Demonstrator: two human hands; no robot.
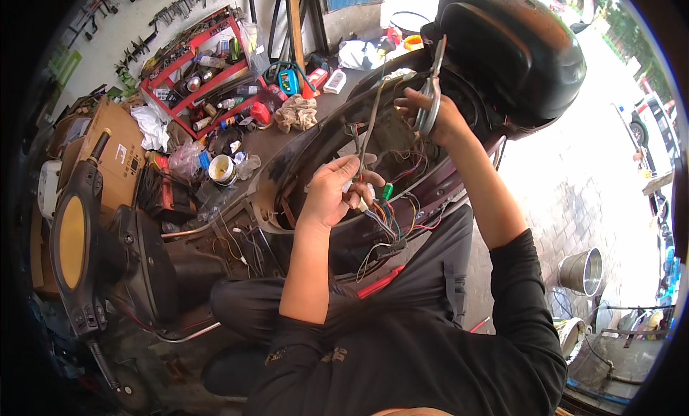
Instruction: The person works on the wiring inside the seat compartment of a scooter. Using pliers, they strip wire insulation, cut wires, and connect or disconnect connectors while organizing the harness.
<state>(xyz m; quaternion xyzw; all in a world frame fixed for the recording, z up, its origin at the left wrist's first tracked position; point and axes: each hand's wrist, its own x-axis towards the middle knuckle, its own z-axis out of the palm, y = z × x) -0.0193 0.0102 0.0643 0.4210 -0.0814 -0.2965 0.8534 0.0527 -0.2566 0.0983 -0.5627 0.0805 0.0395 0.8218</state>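
My left hand [337, 190] is closed around a grey-sheathed wiring harness [372, 118], which rises from my fingers toward the scooter's rear. Below that hand hang a green connector [387, 191] and several coloured wires [387, 219]. Up and to the right, my right hand [438, 120] grips scissors [428, 106] by their grey handles, blades pointing up and away from me. Its fingertips are partly hidden behind the handles. Both hands are over the opened body of a dark scooter [287, 161], where more loose wires lie.
The scooter's handlebar [90, 179] is at left, its black rear box [513, 54] at the far right. Beyond the body stand a red shelf [194, 72] of bottles and tools, a cardboard box [118, 154] and a white tub [222, 169]. A metal bucket [581, 272] lies tipped at right.
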